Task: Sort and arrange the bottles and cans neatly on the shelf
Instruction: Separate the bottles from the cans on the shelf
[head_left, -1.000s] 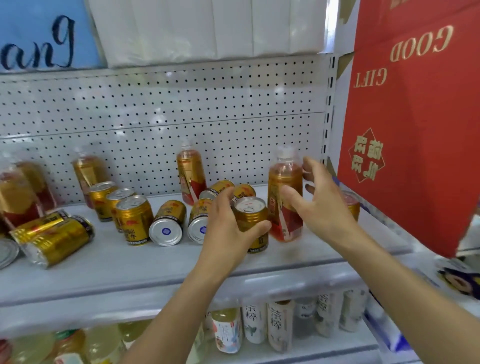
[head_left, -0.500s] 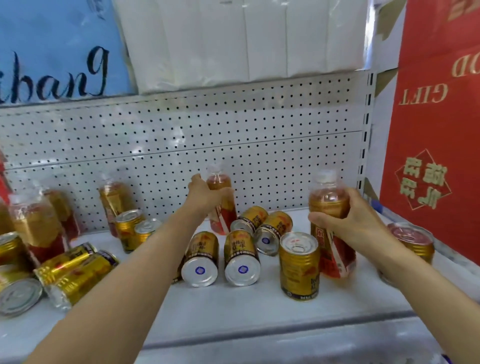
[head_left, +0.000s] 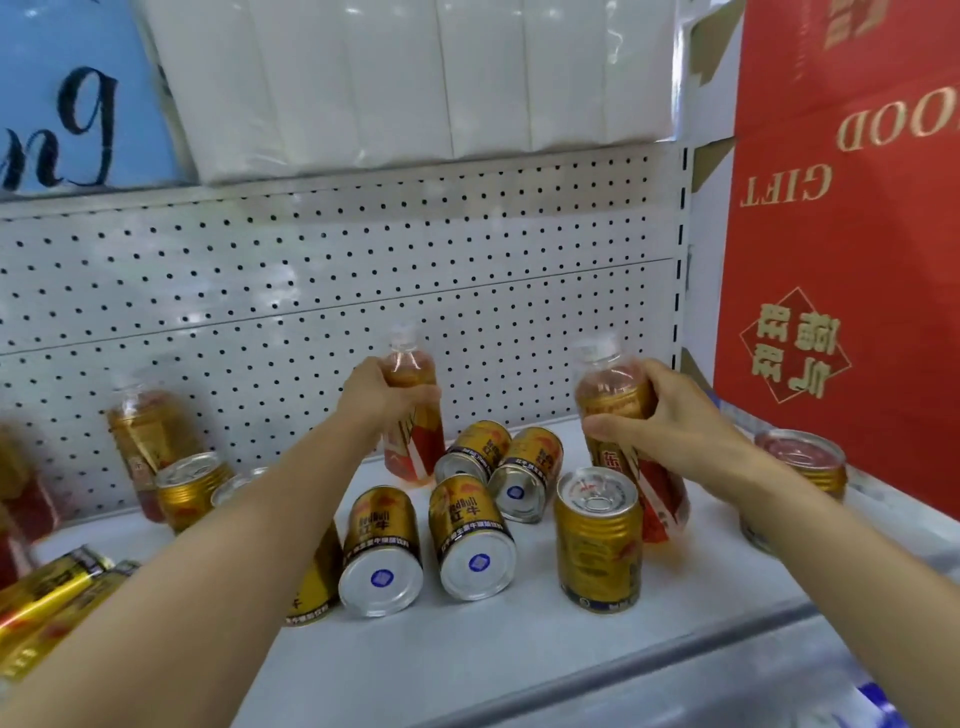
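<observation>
Nearest me, at six o'clock, I see the bare front lip of the shelf (head_left: 519, 670). Just beyond, an upright gold can (head_left: 598, 538) stands at about five o'clock, and at six two gold cans lie on their sides with silver bases toward me, the left lying can (head_left: 382, 553) and the right lying can (head_left: 470, 538). Two more lying cans (head_left: 501, 460) sit behind them. At eight o'clock, blurred slim gold cans (head_left: 47, 597) lie flat.

My right hand (head_left: 670, 421), at two o'clock, wraps its fingers around the right bottle (head_left: 623, 431), which tilts left, its base just behind the upright can. Farther, at twelve o'clock, my left hand (head_left: 384, 392) grips the back bottle (head_left: 413, 415) near its shoulder, close to the pegboard (head_left: 311, 270). At three o'clock a red-topped can (head_left: 800, 460) stands beside a red gift box (head_left: 852, 234).
</observation>
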